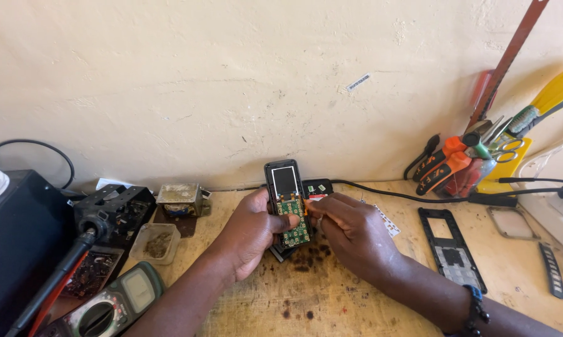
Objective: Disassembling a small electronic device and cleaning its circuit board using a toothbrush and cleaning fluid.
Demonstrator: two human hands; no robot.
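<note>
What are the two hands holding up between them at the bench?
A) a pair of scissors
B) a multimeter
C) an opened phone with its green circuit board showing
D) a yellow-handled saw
C: the left hand and right hand both grip the opened phone, its green circuit board bare below the small screen; the multimeter lies apart.

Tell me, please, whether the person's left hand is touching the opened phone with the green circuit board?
Touching. The head view shows the left hand wrapped around the opened phone, its thumb pressed on the green circuit board; the right hand meets its right edge.
</note>
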